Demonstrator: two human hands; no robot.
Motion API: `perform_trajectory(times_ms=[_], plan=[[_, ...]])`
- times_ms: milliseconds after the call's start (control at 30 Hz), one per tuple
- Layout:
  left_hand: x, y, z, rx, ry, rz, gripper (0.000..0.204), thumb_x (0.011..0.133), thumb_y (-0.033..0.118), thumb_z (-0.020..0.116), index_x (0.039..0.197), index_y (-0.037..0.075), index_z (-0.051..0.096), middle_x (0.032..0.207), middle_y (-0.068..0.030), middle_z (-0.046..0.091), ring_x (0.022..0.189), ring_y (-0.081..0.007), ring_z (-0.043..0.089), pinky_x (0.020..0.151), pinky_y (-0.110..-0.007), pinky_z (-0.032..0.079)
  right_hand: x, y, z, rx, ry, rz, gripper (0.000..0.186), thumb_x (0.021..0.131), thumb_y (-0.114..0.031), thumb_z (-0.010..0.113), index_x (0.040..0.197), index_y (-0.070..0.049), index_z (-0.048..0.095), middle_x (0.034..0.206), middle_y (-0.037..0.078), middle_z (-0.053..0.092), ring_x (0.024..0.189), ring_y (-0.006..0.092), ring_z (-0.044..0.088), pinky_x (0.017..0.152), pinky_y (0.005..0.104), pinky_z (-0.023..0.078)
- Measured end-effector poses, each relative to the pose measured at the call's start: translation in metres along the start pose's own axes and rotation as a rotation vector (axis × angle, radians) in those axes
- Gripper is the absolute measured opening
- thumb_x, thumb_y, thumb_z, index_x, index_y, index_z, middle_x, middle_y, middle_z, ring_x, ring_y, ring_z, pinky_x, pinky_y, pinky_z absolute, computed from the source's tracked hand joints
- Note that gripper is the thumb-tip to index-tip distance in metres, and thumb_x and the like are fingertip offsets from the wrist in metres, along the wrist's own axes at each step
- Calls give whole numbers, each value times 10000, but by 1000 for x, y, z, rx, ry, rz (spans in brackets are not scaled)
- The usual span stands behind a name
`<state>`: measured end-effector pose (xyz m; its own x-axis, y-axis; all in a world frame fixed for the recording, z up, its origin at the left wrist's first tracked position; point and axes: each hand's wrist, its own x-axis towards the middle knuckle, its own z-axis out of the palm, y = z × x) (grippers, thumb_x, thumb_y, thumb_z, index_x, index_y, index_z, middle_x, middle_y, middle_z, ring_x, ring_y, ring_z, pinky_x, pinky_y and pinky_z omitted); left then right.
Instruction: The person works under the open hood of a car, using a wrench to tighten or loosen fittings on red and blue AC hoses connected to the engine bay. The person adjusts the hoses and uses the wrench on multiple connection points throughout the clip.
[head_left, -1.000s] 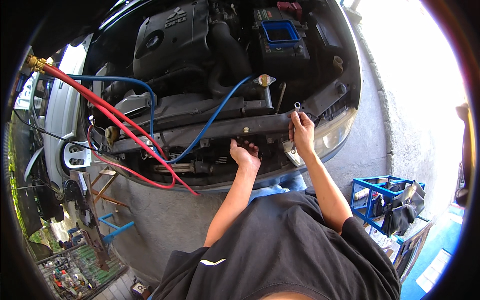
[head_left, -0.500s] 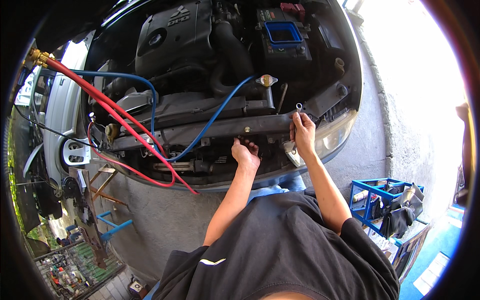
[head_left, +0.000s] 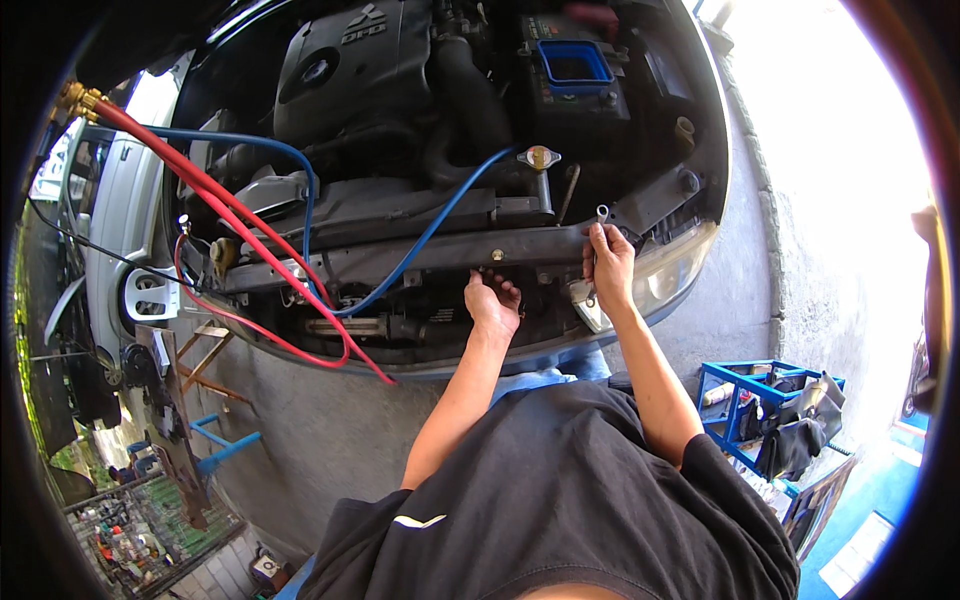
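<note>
My right hand is closed around a combination wrench, whose ring end sticks up past the fingers in front of the car's dark upper crossbar. Its lower end shows just below the fingers, beside the headlight. Palm up, my left hand reaches under the front edge of that crossbar. Its thumb and forefinger are pinched together at the bar's underside, and the other fingers are curled. What they hold, if anything, is too small to make out. Just above them a brass-coloured bolt head sits on the bar.
Red hoses and a blue hose cross the car's front at left. Behind the bar are a radiator cap and a battery with a blue tray on it. A blue metal rack stands at right.
The view has shifted slightly. Both hands stay in nearly the same places, the right still gripping the wrench and the left still under the crossbar.
</note>
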<state>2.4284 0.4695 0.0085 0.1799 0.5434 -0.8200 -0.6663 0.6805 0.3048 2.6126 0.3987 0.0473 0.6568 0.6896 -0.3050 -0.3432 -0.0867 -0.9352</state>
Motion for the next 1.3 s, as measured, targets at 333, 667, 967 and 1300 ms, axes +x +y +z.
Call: perform_trajectory(times_ms=[333, 667, 967, 1300], plan=[[6, -7, 0, -55, -51, 33, 369, 1135, 420, 372, 950, 149, 540, 840, -8, 508, 702, -164, 481, 653, -327, 441, 1, 1, -1, -37, -18, -18, 298, 1109, -299, 586, 1014, -25, 651, 684, -3, 561, 458, 65, 480, 410, 237, 357], [-7, -6, 5, -92, -34, 52, 342, 1127, 397, 388, 957, 147, 548, 839, -5, 505, 717, -166, 486, 657, -316, 437, 0, -1, 1, -47, -8, -9, 280, 1107, -282, 590, 1004, -31, 655, 693, 0, 572, 442, 71, 473, 403, 243, 355], [0, -7, 3, -78, -61, 16, 374, 1126, 479, 421, 965, 171, 556, 791, 24, 474, 671, -134, 471, 637, -310, 429, 0, 0, 1, -47, -3, -15, 292, 1108, -312, 591, 991, -51, 651, 691, -15, 563, 448, 57, 461, 400, 230, 357], [2, -6, 0, -95, -94, 55, 353, 1135, 431, 392, 975, 171, 569, 817, 25, 478, 683, -136, 471, 647, -309, 435, -1, 0, 2, -64, -4, -18, 304, 1105, -322, 595, 999, -42, 649, 695, -12, 558, 449, 56, 460, 401, 230, 357]])
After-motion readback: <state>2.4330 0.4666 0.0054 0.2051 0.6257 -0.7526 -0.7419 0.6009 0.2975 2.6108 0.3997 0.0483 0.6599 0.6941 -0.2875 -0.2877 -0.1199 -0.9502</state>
